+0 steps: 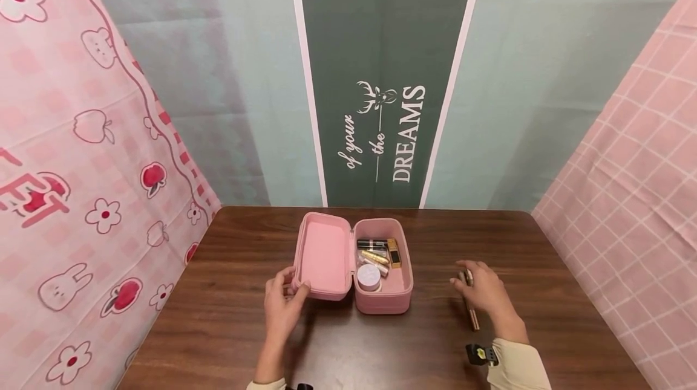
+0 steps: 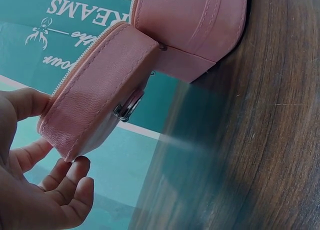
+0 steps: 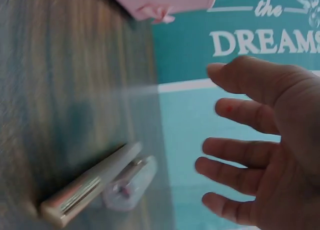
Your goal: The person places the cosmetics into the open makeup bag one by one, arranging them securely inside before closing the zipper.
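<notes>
Looks like a small curtained-off booth, homely and domestic in feel! Built around a dark wood-grain worktop [image 1: 229,299] with rounded back corners. Closed in beyond the back edge by a green hanging [image 1: 381,27], creased like cloth, striped in white and printed sideways with a deer's head and "DREAMS". Over now to the left edge: screened by a pink sheet [image 1: 60,100] full of flowers, apples and a cartoon rabbit. Across to the right edge: screened again, by pink-and-white checked cloth [image 1: 637,130]. Rather like a dressing table, too, with a pink case [image 1: 383,303] of cosmetics [image 1: 374,257] set between the side edges. Impossible to name the room behind all that fabric.
</notes>
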Tool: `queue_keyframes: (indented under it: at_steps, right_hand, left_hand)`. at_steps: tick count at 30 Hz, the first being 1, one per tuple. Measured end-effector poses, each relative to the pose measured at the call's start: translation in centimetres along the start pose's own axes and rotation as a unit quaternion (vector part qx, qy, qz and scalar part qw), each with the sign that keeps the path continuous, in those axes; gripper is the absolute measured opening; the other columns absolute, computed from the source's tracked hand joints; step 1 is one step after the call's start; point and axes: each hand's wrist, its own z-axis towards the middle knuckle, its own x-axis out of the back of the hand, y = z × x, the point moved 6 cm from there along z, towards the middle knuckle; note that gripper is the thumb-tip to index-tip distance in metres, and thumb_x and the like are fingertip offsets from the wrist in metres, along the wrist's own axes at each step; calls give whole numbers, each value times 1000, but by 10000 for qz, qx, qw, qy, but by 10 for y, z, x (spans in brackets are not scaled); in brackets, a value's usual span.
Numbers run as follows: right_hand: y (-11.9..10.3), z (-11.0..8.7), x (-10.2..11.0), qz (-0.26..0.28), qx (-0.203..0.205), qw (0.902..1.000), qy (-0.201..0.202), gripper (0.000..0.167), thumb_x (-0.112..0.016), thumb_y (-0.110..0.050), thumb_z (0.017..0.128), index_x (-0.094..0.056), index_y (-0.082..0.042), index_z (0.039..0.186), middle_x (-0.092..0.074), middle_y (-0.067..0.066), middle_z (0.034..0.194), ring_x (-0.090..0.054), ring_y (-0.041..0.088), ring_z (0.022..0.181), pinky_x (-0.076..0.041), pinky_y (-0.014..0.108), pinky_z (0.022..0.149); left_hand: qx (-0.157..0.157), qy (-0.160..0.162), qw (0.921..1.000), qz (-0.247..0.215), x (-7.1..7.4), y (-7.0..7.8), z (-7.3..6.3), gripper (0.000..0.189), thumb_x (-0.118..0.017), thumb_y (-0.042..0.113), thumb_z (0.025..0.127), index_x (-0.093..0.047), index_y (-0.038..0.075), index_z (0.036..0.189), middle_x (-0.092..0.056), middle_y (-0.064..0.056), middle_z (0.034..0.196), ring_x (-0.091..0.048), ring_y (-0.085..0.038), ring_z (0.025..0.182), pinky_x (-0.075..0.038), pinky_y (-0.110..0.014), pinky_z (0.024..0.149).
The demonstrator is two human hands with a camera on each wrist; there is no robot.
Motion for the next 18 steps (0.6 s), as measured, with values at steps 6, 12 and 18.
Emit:
queue_keyframes:
  at_steps: [6, 12, 18]
  right_hand:
    - [20, 0, 0, 290, 34, 9964, 798, 47, -67, -18, 83, -53, 6, 121, -48, 34, 117, -47, 52, 102, -38, 62, 79]
    - [37, -4, -7, 750, -214, 9870, 1403, 52, -67, -20, 83, -50, 6, 125, -46, 34, 120, -44, 51, 107, -35, 62, 83]
    - [55, -6, -18, 863, -736, 9855, 1262, 57, -65, -20, 85, -43, 9, 129, -44, 39, 119, -41, 55, 106, -33, 63, 83]
  left_hand:
    - [5, 13, 10000, -19, -1, 0, 1, 39, -73, 6, 72, -62, 2, 109, -55, -14, 98, -55, -23, 76, -49, -32, 66]
    - [37, 7, 10000, -49, 0, -2, 1, 38, -74, 5, 72, -63, 2, 109, -54, -13, 97, -56, -22, 77, -46, -22, 64]
    - [29, 0, 10000, -19, 0, -3, 2, 38, -74, 6, 72, -63, 3, 108, -55, -12, 95, -54, -21, 77, -45, -21, 64]
